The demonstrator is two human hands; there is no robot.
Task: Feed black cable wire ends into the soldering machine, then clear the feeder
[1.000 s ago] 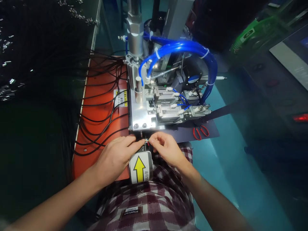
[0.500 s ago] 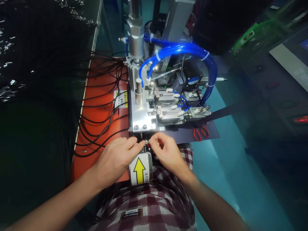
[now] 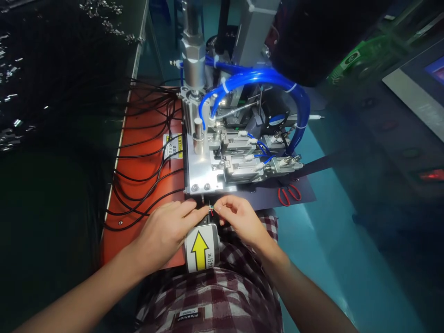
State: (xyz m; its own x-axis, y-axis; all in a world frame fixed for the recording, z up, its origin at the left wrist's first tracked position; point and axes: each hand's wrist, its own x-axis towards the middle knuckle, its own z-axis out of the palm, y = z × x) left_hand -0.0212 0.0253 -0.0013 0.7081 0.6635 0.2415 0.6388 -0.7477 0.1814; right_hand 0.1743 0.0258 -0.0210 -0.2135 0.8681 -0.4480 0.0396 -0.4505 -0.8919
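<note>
My left hand (image 3: 166, 229) is closed above the front of the machine, thumb and forefinger reaching to a tiny part with thin coloured wires (image 3: 211, 210). Red and green show there, but its exact kind is too small to make out. From the other side my right hand (image 3: 241, 219) pinches at the same wires with thumb and forefinger. One black cable (image 3: 164, 196) runs close to my left hand; what lies under the palm is hidden. Just below the fingertips is a white label with a yellow arrow (image 3: 199, 252). A metal plate (image 3: 201, 173) of the machine stands just beyond both hands.
Several black cables cross the orange surface (image 3: 138, 185) on the left. Blue air tubes (image 3: 263, 76) arch over the metal cylinders (image 3: 239, 169). Red-handled scissors (image 3: 289, 195) lie on the dark board (image 3: 307, 189) at right. A dark bundle of strands (image 3: 52, 92) fills the far left.
The view has shifted slightly, so the machine and hands sit a little lower. Both hands stay together at the small wires, with hardly any change of grip.
</note>
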